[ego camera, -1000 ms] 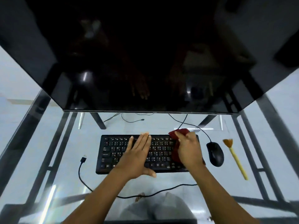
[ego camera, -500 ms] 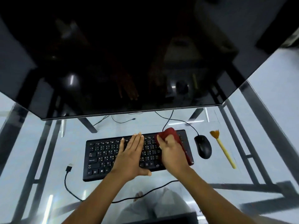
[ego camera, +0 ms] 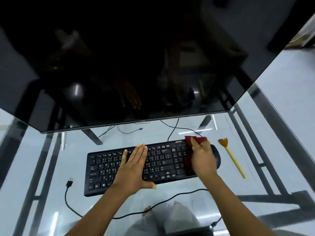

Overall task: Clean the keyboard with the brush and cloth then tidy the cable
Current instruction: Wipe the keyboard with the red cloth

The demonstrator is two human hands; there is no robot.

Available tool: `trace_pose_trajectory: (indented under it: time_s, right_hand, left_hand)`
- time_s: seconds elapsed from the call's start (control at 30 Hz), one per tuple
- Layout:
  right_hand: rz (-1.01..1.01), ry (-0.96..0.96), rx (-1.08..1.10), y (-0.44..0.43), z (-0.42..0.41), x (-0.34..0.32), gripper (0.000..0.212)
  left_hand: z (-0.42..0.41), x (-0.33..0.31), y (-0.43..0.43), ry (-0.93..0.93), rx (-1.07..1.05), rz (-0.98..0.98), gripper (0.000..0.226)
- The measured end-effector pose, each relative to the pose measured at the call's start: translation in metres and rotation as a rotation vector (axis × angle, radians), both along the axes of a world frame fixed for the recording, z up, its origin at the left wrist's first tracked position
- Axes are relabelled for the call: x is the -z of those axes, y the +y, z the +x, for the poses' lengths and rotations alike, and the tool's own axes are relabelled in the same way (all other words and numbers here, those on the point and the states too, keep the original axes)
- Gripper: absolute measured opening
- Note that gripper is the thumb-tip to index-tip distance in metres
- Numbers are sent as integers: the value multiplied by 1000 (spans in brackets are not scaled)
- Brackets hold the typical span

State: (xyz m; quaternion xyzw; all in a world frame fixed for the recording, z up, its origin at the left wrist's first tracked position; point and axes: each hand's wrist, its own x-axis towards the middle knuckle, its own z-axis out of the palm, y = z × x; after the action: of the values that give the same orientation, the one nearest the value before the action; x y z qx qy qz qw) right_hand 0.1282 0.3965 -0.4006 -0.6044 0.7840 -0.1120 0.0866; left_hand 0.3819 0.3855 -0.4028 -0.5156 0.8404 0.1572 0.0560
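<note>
A black keyboard [ego camera: 105, 169] lies on the glass desk [ego camera: 221, 189]. My left hand [ego camera: 134, 169] rests flat on its middle keys, fingers straight. My right hand [ego camera: 203, 160] holds a dark red cloth [ego camera: 196, 140] against the keyboard's right end, the cloth bunched under the palm and poking out past the fingers. A yellow-handled brush [ego camera: 233, 159] with an orange tuft lies on the glass to the right. A black cable [ego camera: 71, 206] with a USB plug [ego camera: 69, 183] loops along the desk's near edge.
A large dark monitor [ego camera: 136, 65] overhangs the back of the desk. A black mouse [ego camera: 217, 159] sits just right of the keyboard, partly behind my right hand. More thin cables [ego camera: 172, 130] run under the monitor. Metal frame bars show beneath the glass.
My right hand has slid the red cloth rightwards to the keyboard's right end. The left hand stays flat on the keys. The view has shifted.
</note>
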Motion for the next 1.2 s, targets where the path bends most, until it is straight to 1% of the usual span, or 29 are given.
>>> trace_pose_trajectory:
  time_s: [0.07,0.1,0.13,0.17,0.2,0.23,0.27,0.3,0.33,0.37,0.43,0.47,0.5,0.53,0.57,0.6,0.63,0.67,0.7,0.73,0.77,0.8,0.87,0.9,0.97,1.03,1.1,1.13,1.2]
  right_hand:
    - [37,-10,-92,13,23,-10,18]
    - [7,-78,-141,23,35,-9,31]
    - [-1,-150,-288,36,47,-4,35]
    - [43,-233,-389,46,56,-10,25]
    - [83,-217,-510,52,54,-11,17]
    - [133,-167,-542,54,45,-11,17]
    - [90,-174,-553,58,31,-6,24]
    - [35,-157,-448,58,15,-5,32]
    - [24,-113,-371,55,3,-7,26]
    - [14,-91,-309,54,-4,-9,9]
    - [-83,2,-234,52,0,3,10]
    - [-30,-97,-253,56,10,10,15]
    - [44,-118,-361,63,23,13,30]
    - [73,-44,-521,67,31,9,41]
    - [170,-55,-599,68,34,-3,35]
    - [205,-158,-639,67,27,-1,26]
    - [119,-183,-617,62,19,-4,31]
    - [67,-156,-514,55,7,-4,33]
    - [80,-138,-367,48,-4,-4,20]
    - [66,-209,-220,41,-10,-1,19]
    - [20,-108,-178,36,-11,2,35]
    - [-33,-92,-166,36,-5,7,38]
    - [-18,-146,-221,41,23,6,31]
    - [-18,-163,-347,44,38,0,35]
    - [-58,-66,-586,43,43,9,45]
    - [-73,-158,-370,30,32,11,41]
    - [-36,-204,-63,15,30,7,52]
    - [-15,-167,-20,11,37,5,58]
    - [-34,-114,-168,12,64,1,64]
  left_hand:
    - [0,1,0,-1,-1,-3,134]
    - [0,2,-1,3,-4,-5,135]
    - [0,2,-2,12,-6,-4,135]
    - [0,3,-2,18,-4,-2,135]
    - [0,2,-2,16,2,-1,135]
    - [0,2,-2,10,7,2,135]
    - [1,3,-2,12,8,4,135]
    - [1,3,-2,20,6,0,135]
    - [1,4,-2,26,8,-6,135]
    - [1,4,-2,28,13,-8,135]
    - [1,4,-2,31,15,-7,134]
    - [2,6,-2,33,11,-4,135]
    - [2,6,-2,34,9,1,135]
    - [2,5,-2,36,8,5,135]
    - [2,5,-2,38,9,7,136]
    - [2,4,-2,36,11,9,136]
    - [2,3,-2,30,10,8,135]
    - [2,3,-2,22,11,7,135]
    - [2,2,-1,18,12,6,135]
    - [2,2,-1,16,11,6,134]
    - [2,3,-1,18,9,6,134]
    - [2,4,-2,26,4,8,134]
    - [1,6,-2,40,-3,11,135]
    - [1,6,-2,40,0,10,135]
    - [2,5,-1,37,10,13,135]
    - [1,4,-1,42,12,10,135]
    - [2,3,-1,45,10,6,135]
    - [2,3,-2,46,8,7,135]
    - [3,6,-2,53,4,11,135]
